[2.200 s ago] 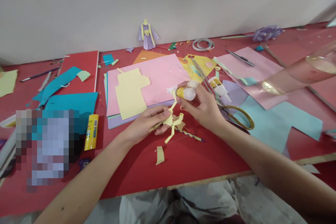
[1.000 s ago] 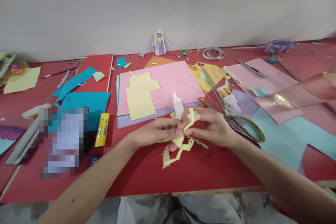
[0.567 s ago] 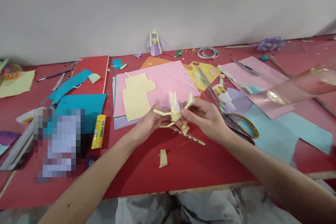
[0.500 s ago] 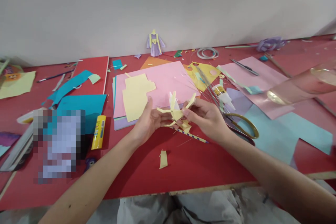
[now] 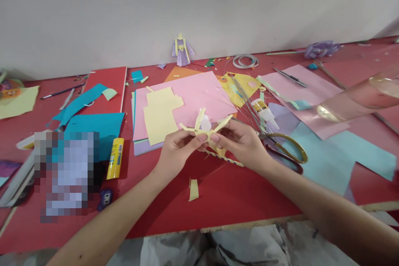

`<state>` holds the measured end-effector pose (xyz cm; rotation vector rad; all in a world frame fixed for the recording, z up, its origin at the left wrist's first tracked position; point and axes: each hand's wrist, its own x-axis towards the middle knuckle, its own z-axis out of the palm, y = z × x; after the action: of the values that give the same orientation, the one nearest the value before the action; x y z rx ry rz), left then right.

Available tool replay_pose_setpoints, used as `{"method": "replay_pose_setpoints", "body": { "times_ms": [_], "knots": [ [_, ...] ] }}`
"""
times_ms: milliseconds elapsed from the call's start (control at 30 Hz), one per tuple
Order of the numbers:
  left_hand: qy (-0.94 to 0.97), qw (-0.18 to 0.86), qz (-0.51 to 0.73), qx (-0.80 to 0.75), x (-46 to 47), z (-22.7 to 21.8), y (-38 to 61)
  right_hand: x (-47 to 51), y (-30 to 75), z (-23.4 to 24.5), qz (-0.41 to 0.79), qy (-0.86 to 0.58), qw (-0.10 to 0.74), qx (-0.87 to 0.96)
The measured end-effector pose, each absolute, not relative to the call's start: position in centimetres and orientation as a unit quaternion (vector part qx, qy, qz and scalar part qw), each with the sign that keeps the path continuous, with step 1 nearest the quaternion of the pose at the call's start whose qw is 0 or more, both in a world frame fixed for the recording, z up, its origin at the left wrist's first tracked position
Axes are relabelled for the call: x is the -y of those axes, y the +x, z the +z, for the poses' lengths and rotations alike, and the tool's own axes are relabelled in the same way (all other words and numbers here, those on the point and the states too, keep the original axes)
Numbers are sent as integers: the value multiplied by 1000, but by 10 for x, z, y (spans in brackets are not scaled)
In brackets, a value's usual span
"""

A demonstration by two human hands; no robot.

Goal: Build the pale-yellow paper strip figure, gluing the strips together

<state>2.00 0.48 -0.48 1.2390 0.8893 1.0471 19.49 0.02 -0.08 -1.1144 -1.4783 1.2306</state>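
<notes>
Between my two hands is a small pale yellow paper piece (image 5: 199, 120) with narrow strips sticking up and outward. My left hand (image 5: 182, 145) pinches its left side, thumb in front. My right hand (image 5: 238, 139) pinches the right side, its thumb close to the left one. The fingers behind the piece are mostly hidden. Just below lies a dotted pale stick (image 5: 227, 159), partly covered by the hands. A small pale yellow scrap (image 5: 193, 190) rests on the red table nearer to me.
Stacked pink paper (image 5: 199, 85) with a yellow cutout (image 5: 160, 112) lies behind my hands. Scissors (image 5: 291, 149) and a white glue bottle (image 5: 264, 112) are on the right, a glue stick (image 5: 115, 158) on the left. A paper doll (image 5: 181, 52) leans against the wall.
My left thumb has come down onto the paper piece, so both thumbs now press its front. The upright strips have tilted, and the view has shifted slightly.
</notes>
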Motion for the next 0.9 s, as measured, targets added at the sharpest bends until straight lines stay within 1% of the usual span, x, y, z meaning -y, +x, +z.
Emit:
{"method": "replay_pose_setpoints", "body": {
  "times_ms": [100, 233, 300, 500, 667, 900],
  "knots": [
    [569, 569, 450, -387, -4, -4, 18, 0, 195, 0, 507, -447, 455, 579],
    [642, 477, 443, -406, -1, -3, 17, 3, 192, 3, 538, -445, 463, 546],
    [645, 458, 447, -418, 0, -3, 18, 5, 190, 3, 555, -434, 467, 535],
    [589, 506, 457, -435, 3, -2, 20, 5, 188, 1, 573, -401, 470, 539],
    [580, 505, 451, -453, 2, -4, 20, 5, 189, -1, 563, -423, 474, 528],
    [609, 495, 447, -429, -2, -8, 18, 4, 188, 1, 563, -429, 478, 520]
  ]
}}
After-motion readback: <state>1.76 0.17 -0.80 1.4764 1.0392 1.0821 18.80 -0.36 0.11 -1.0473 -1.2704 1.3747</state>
